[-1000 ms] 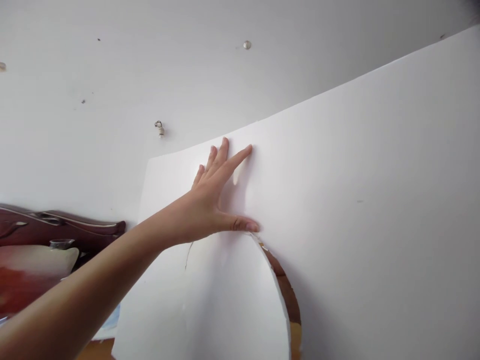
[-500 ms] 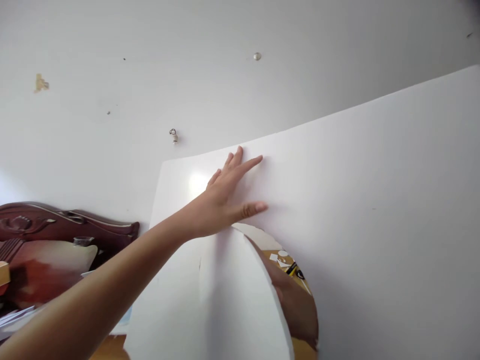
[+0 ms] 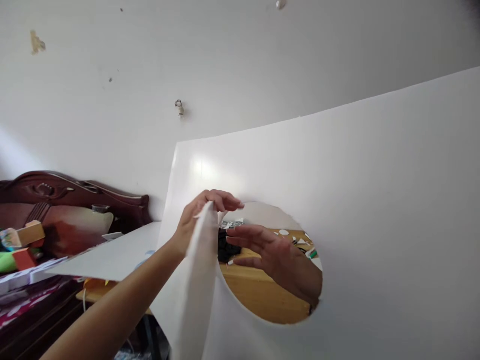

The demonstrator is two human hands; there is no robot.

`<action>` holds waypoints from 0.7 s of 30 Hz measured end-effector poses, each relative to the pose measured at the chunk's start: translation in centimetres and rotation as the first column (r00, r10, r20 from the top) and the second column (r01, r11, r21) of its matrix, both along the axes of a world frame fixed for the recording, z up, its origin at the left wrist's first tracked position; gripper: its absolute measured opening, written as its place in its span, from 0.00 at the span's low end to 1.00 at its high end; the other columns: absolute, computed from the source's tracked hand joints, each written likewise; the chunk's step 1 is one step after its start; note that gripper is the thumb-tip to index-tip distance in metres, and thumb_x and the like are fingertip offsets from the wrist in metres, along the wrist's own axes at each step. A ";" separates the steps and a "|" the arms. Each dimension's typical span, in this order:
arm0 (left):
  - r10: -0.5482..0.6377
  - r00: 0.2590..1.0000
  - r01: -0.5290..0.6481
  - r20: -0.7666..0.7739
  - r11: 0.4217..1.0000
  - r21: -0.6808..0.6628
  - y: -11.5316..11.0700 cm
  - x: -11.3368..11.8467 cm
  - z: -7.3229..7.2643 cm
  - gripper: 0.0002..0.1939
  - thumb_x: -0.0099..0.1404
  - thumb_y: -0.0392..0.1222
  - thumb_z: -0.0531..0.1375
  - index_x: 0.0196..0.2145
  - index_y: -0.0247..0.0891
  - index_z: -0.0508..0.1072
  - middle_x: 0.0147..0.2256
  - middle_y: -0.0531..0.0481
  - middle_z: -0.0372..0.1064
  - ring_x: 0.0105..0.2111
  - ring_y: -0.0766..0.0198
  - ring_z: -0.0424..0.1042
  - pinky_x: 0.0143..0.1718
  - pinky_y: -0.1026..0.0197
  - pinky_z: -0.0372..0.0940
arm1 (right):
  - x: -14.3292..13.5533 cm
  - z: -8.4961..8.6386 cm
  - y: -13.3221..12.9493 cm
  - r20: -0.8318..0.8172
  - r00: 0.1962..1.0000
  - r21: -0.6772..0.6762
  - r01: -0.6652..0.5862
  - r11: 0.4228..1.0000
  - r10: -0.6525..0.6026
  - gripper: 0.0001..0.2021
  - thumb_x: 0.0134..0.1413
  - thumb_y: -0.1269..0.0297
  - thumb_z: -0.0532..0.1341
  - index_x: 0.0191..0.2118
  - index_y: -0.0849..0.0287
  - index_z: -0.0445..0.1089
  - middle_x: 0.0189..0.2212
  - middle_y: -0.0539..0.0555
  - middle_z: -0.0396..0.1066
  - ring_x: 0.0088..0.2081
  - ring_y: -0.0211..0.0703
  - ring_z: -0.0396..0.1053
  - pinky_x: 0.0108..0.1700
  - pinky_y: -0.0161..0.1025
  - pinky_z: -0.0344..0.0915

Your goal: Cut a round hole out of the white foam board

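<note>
The white cut-out disc (image 3: 198,285) is seen nearly edge-on, steeply upright, left of the round hole in the white board (image 3: 375,215). Its top is loosely hooked by the left grip (image 3: 188,220); the right grip (image 3: 275,255), seen through the hole, is spread and empty.

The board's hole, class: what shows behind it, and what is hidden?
The right hand, a wooden table, white scraps and something black show. The board hides the rest of that arm and table.
</note>
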State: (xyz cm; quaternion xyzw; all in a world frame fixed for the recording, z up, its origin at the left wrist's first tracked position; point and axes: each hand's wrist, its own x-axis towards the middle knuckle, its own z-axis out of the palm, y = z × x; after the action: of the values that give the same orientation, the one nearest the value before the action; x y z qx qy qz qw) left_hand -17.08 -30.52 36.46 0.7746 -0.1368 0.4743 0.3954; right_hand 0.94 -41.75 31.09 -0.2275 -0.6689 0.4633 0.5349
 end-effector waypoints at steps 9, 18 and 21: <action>-0.005 0.988 0.060 0.151 0.929 -0.364 2.5 -0.1 0.0 0.35 0.72 0.62 0.48 0.13 0.38 0.48 0.12 0.53 0.42 0.13 0.68 0.49 0.14 0.63 0.50 | -0.4 -4.8 3.0 -0.069 0.992 -0.053 -0.108 0.993 0.104 0.19 0.67 0.49 0.55 0.46 0.57 0.76 0.37 0.57 0.78 0.40 0.44 0.76 0.46 0.43 0.68; 0.004 0.996 0.042 0.094 0.879 -0.474 4.3 -2.1 0.0 0.32 0.74 0.56 0.45 0.15 0.40 0.50 0.14 0.54 0.43 0.15 0.67 0.50 0.16 0.62 0.54 | -2.1 -10.2 3.3 -0.192 0.979 0.019 -0.065 0.998 0.067 0.23 0.68 0.48 0.50 0.37 0.52 0.79 0.31 0.55 0.77 0.37 0.48 0.75 0.43 0.46 0.69; 0.070 0.996 -0.040 0.047 0.883 -0.469 3.3 -2.1 0.1 0.31 0.73 0.57 0.49 0.15 0.39 0.55 0.15 0.53 0.46 0.16 0.67 0.53 0.18 0.62 0.54 | -2.8 -9.4 4.1 -0.032 0.981 -0.188 0.184 0.965 -0.194 0.13 0.59 0.52 0.65 0.46 0.50 0.75 0.47 0.54 0.73 0.48 0.46 0.70 0.50 0.45 0.68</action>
State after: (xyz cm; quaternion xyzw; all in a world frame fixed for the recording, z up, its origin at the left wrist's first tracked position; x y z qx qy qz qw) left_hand -19.22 -27.21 36.54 0.6449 -0.0090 0.5282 0.5522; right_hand -1.82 -37.66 21.68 -0.3272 -0.5848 0.4756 0.5699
